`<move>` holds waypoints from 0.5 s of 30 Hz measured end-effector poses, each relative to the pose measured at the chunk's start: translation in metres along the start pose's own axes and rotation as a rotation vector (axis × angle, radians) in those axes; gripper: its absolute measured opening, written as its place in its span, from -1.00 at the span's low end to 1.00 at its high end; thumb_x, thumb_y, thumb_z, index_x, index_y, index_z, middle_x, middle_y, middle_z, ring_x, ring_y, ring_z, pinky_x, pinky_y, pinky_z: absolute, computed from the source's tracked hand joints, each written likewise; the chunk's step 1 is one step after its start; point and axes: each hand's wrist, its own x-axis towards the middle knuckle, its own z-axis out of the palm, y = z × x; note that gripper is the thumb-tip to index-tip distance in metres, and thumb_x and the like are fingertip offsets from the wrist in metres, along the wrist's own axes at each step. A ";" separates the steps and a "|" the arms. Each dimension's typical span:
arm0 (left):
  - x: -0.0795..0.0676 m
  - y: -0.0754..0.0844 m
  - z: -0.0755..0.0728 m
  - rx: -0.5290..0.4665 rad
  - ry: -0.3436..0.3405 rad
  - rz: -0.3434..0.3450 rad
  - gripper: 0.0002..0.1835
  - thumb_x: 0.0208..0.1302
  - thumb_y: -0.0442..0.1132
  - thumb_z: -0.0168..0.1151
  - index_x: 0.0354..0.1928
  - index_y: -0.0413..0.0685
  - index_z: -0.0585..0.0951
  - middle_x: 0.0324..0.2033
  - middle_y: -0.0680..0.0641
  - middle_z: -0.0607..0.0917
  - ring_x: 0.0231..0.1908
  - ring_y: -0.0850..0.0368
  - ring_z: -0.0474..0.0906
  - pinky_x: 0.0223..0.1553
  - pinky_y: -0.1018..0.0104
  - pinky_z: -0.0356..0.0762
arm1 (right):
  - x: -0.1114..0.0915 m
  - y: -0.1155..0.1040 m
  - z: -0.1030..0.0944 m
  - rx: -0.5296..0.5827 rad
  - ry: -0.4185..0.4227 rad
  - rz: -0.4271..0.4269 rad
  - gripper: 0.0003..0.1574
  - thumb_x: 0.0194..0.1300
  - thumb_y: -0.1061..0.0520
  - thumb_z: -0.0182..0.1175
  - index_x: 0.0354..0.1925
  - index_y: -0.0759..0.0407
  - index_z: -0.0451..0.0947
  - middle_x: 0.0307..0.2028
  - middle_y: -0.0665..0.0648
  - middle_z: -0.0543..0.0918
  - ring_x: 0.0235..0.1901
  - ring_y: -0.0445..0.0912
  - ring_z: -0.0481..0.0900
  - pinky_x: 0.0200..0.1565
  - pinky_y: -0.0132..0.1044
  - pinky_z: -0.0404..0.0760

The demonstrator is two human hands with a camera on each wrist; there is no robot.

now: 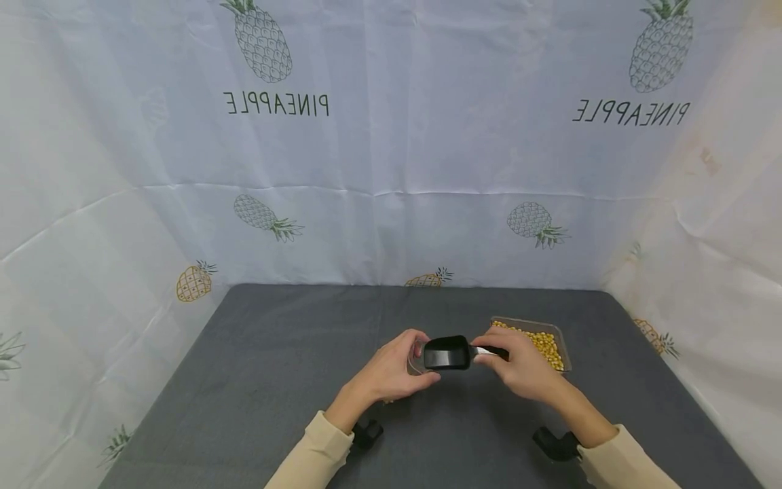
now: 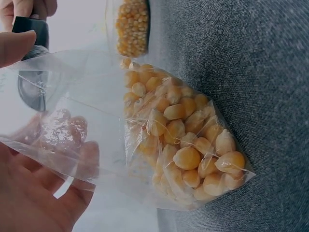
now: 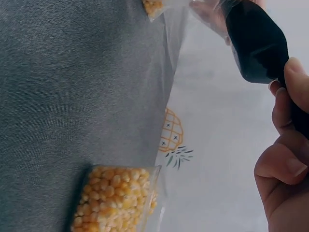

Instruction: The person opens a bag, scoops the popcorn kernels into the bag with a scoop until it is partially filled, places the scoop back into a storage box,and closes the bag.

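My left hand [image 1: 391, 368] holds a clear plastic bag [image 2: 108, 140] near its mouth, with the thumb on one side and the fingers on the other. Corn kernels [image 2: 186, 157] fill the bag's lower part, which hangs close to the cloth in the left wrist view. My right hand [image 1: 522, 363] grips the handle of a black scoop [image 1: 447, 352]. The scoop's front end reaches the bag's mouth and seems tilted into it. Whether kernels lie in the scoop cannot be told.
A clear rectangular container [image 1: 567, 360] of corn kernels stands on the grey cloth-covered table [image 1: 275, 380], beyond the right hand. White curtains [image 1: 391, 149] with pineapple prints hang behind and at both sides. Black straps [image 1: 556, 445] sit by the wrists.
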 end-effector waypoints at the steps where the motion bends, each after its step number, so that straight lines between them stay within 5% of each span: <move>1: 0.000 0.000 0.000 -0.001 -0.001 -0.002 -0.36 0.26 0.14 0.38 0.27 0.04 0.42 -0.17 0.14 0.48 -0.38 0.29 0.38 -0.34 0.39 0.40 | -0.001 0.001 -0.001 0.009 0.004 0.005 -0.74 0.24 0.27 0.41 -0.07 0.13 0.73 -0.28 -0.10 0.64 -0.45 -0.27 0.43 -0.42 -0.32 0.47; 15: 0.000 0.000 -0.001 0.014 -0.006 -0.001 -0.35 0.27 0.16 0.36 0.28 0.03 0.43 -0.17 0.13 0.48 -0.33 0.29 0.39 -0.28 0.37 0.43 | -0.021 0.010 -0.019 -0.025 0.016 0.182 -0.66 0.32 0.17 0.37 0.06 0.15 0.71 -0.01 0.11 0.71 -0.03 0.09 0.65 -0.10 -0.07 0.64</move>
